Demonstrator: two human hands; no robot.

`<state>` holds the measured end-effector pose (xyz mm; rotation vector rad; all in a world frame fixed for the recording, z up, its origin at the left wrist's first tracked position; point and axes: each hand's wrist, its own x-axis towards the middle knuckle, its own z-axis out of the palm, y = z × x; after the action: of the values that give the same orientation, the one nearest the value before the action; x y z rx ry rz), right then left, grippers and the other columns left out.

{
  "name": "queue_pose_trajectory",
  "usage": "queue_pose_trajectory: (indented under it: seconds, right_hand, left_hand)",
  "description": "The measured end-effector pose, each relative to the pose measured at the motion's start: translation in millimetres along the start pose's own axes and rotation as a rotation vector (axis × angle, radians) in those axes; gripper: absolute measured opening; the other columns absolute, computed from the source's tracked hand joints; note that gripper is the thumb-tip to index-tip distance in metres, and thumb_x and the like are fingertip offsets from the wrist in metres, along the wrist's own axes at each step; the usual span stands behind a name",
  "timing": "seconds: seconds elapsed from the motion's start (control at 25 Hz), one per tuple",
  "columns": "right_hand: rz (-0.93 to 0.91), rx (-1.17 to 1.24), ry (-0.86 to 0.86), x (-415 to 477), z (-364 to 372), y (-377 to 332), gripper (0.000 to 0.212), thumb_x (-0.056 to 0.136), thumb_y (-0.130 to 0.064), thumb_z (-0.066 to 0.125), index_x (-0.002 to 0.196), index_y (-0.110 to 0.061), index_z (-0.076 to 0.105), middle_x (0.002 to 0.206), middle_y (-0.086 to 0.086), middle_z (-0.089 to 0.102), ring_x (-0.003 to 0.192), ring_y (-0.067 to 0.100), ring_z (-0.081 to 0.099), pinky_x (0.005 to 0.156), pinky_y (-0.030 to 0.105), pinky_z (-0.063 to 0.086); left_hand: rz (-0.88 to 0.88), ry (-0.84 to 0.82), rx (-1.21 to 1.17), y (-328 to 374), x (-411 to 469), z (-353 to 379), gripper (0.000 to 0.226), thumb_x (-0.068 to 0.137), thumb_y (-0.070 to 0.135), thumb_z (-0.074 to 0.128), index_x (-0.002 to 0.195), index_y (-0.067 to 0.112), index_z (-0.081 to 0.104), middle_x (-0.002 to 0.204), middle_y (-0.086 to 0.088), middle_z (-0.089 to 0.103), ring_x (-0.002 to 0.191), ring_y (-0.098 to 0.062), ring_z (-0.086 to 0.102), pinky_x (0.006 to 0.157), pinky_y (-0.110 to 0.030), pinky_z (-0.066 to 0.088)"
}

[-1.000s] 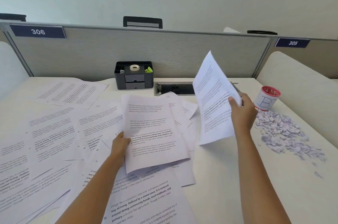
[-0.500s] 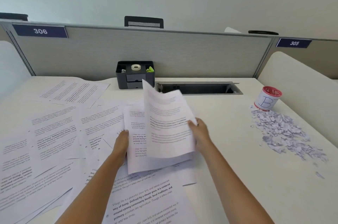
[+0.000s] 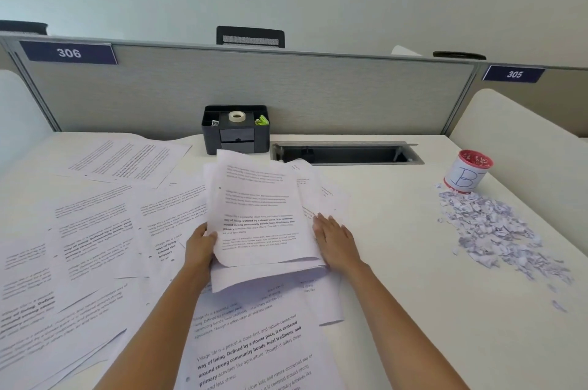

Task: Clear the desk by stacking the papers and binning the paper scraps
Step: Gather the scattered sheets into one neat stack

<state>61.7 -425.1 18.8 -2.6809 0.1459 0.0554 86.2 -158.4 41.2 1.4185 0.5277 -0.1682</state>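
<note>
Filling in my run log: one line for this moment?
step: stacking | left hand: grips stack | right hand: flat at stack edge | scraps: unbinned beside cup

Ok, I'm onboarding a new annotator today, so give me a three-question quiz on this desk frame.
1. True or false: the paper scraps are already in the cup.
2. Which hand grips the edge of the paper stack: (a) left hand or (b) right hand?
3. Fill in: the tape roll sits on the black ____.

Key: 1 false, they lie loose on the desk beside it; 2 (a), the right lies flat against the side; 3 organizer.
</note>
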Motion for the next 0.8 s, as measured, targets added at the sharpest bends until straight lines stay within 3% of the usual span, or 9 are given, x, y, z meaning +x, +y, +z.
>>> queue_pose_trajectory:
  seconds: [0.08,0.2,0.36,0.44,0.48,0.52,0.6,0.68,0.8]
  right_hand:
    - [-0.011,-0.126,-0.040,-1.0,2.3,9.9,0.049,0.103,-0.034,0.015,0.151,-0.022,0.018,0.158,-0.010,0.014,0.147,0.011,0.010,0.120,0.036,0.006]
    - [0.020,-0.157,-0.010,-0.1,-4.7,22.4,0.048,0.103,-0.034,0.017,0.150,-0.023,0.020,0.158,-0.010,0.016,0.146,0.011,0.012,0.119,0.036,0.008]
    - [0.107,-0.012,0.097,0.7,-19.3,43.2,0.043,0.099,-0.034,0.041,0.139,-0.016,0.044,0.151,0.000,0.036,0.140,0.018,0.030,0.112,0.033,0.024]
    - [0.232,0.195,0.147,8.0,-26.2,45.6,0.033,0.087,-0.038,0.061,0.111,-0.015,0.058,0.120,0.000,0.055,0.120,0.023,0.047,0.095,0.034,0.036]
    - [0.267,0.251,0.148,13.3,-29.7,44.5,0.029,0.077,-0.044,0.068,0.090,-0.023,0.054,0.097,-0.007,0.052,0.105,0.021,0.047,0.084,0.033,0.036]
    - [0.287,0.257,0.135,19.9,-31.8,44.7,0.041,0.064,-0.055,0.071,0.079,-0.032,0.041,0.086,-0.013,0.041,0.096,0.017,0.040,0.079,0.031,0.032]
    - [0.350,0.227,0.069,27.0,-39.1,39.0,0.060,0.051,-0.066,0.069,0.091,-0.028,0.044,0.097,-0.008,0.046,0.102,0.017,0.039,0.083,0.032,0.033]
    - [0.421,0.186,0.070,34.7,-41.0,35.3,0.085,0.063,-0.054,0.077,0.132,-0.018,0.043,0.132,0.005,0.046,0.126,0.028,0.036,0.099,0.038,0.035]
    - [0.480,0.227,0.102,38.5,-40.2,33.8,0.090,0.067,-0.044,0.080,0.141,-0.018,0.036,0.138,0.008,0.044,0.130,0.032,0.033,0.103,0.039,0.032]
  left_hand:
    - [0.025,0.033,0.028,1.5,4.8,-5.2,0.039,0.097,0.001,0.038,0.135,0.010,0.046,0.127,-0.015,0.057,0.108,-0.035,0.056,0.089,-0.043,0.048]
    - [0.021,0.039,0.052,-0.2,9.9,-9.6,0.040,0.097,0.001,0.038,0.134,0.011,0.047,0.126,-0.014,0.058,0.106,-0.033,0.057,0.090,-0.044,0.048]
    - [0.021,0.028,0.088,-1.7,10.1,-8.5,0.040,0.096,0.001,0.038,0.133,0.011,0.049,0.122,-0.013,0.059,0.105,-0.033,0.057,0.093,-0.045,0.048]
    - [0.026,0.039,0.115,-1.6,11.4,-7.3,0.040,0.094,0.000,0.038,0.130,0.012,0.051,0.121,-0.013,0.060,0.108,-0.034,0.057,0.094,-0.046,0.047]
    - [0.026,0.043,0.125,-1.8,12.3,-7.0,0.040,0.093,-0.001,0.038,0.128,0.013,0.052,0.121,-0.013,0.061,0.109,-0.034,0.057,0.096,-0.047,0.047]
    - [0.023,0.047,0.136,-1.5,12.4,-7.1,0.041,0.092,-0.001,0.038,0.127,0.013,0.053,0.121,-0.014,0.061,0.109,-0.034,0.057,0.097,-0.048,0.047]
    - [0.016,0.048,0.153,-2.7,11.7,-7.5,0.042,0.090,0.000,0.039,0.127,0.014,0.054,0.121,-0.014,0.062,0.109,-0.034,0.057,0.097,-0.050,0.046]
    - [0.018,0.041,0.162,-4.0,10.7,-7.5,0.042,0.090,0.000,0.038,0.126,0.015,0.054,0.121,-0.013,0.062,0.109,-0.033,0.057,0.098,-0.050,0.046]
    - [0.023,0.049,0.150,-5.2,10.5,-6.8,0.043,0.091,0.000,0.038,0.127,0.014,0.054,0.121,-0.011,0.061,0.111,-0.032,0.056,0.099,-0.048,0.045]
